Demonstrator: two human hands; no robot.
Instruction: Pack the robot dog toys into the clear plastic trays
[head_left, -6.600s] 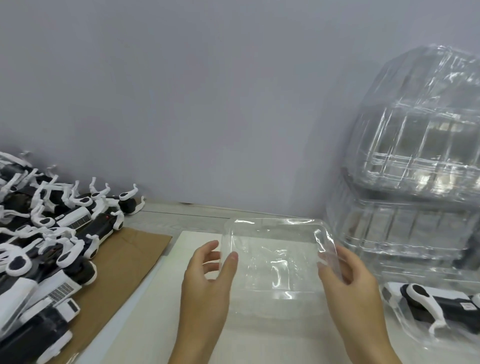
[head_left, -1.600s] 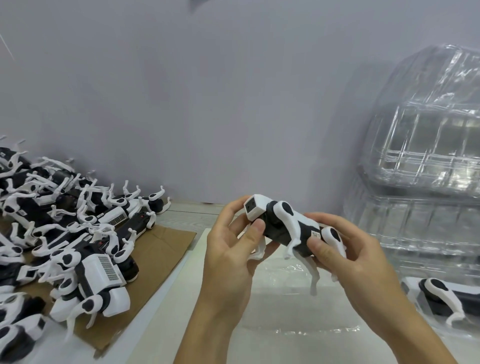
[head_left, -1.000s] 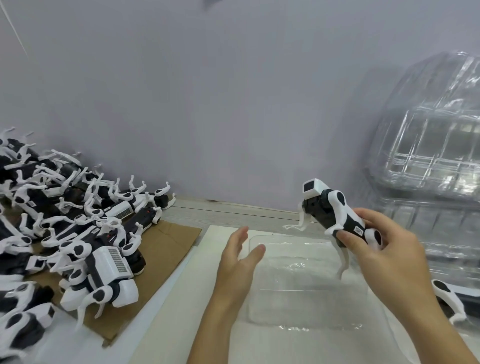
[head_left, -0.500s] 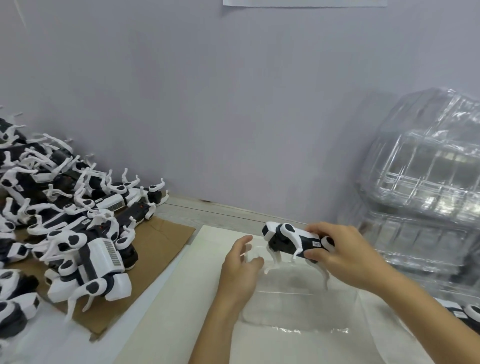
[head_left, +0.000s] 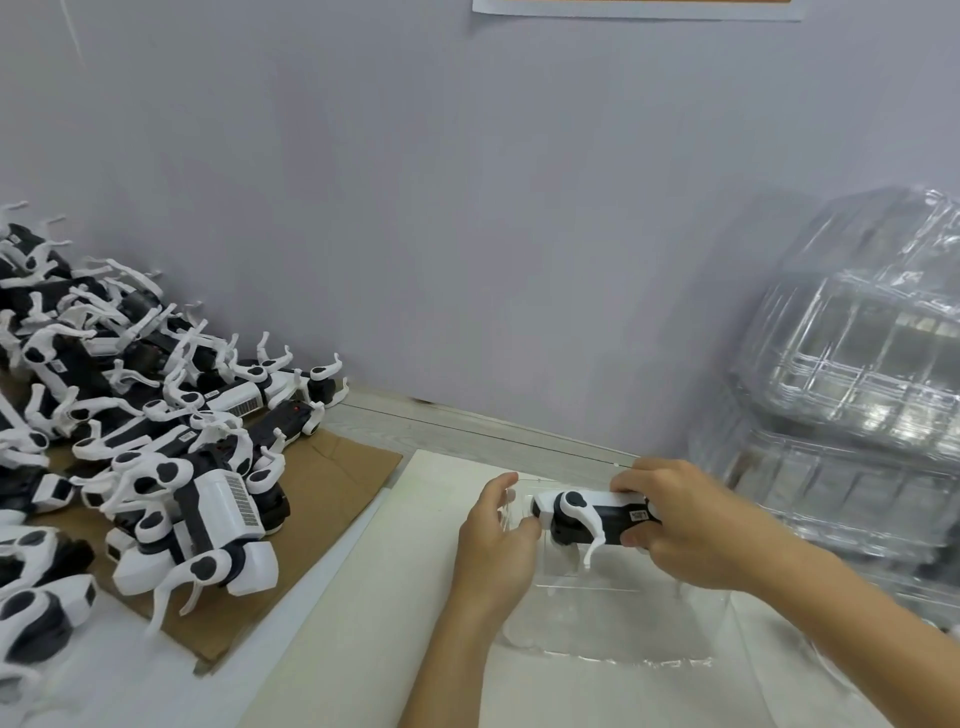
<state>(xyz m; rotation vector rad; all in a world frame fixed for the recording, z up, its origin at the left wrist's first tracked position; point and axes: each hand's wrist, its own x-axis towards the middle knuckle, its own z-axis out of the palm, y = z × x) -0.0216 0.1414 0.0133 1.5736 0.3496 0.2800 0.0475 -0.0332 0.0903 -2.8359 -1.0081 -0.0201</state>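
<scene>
White-and-black toy dogs (head_left: 130, 441) lie heaped on a sheet of brown cardboard (head_left: 322, 499) along the left side of the desk (head_left: 447, 421), legs sticking up every way; plenty are left to pack. Next along, my left hand (head_left: 496, 545) rests at the left rim of the clear tray (head_left: 613, 618), fingers curled against the plastic to steady it, though I can't quite tell whether they pinch the rim or only press on it. The tray sits on a pale mat (head_left: 363, 597) near the middle of the desk. My right hand (head_left: 685, 530) grips one toy dog (head_left: 587, 519) round its back end, thumb below and fingers over the top, with the head pointing left and the legs hanging down into the tray. A second ago I held this dog high above the tray; now it has come down to rim level, and my left hand has closed in on the edge. I take that to mean the dog is about to be seated, so it needs lining up with the moulded hollow before I let go. Against the right edge of the desk stands a tall stack of empty clear trays (head_left: 857, 374).
</scene>
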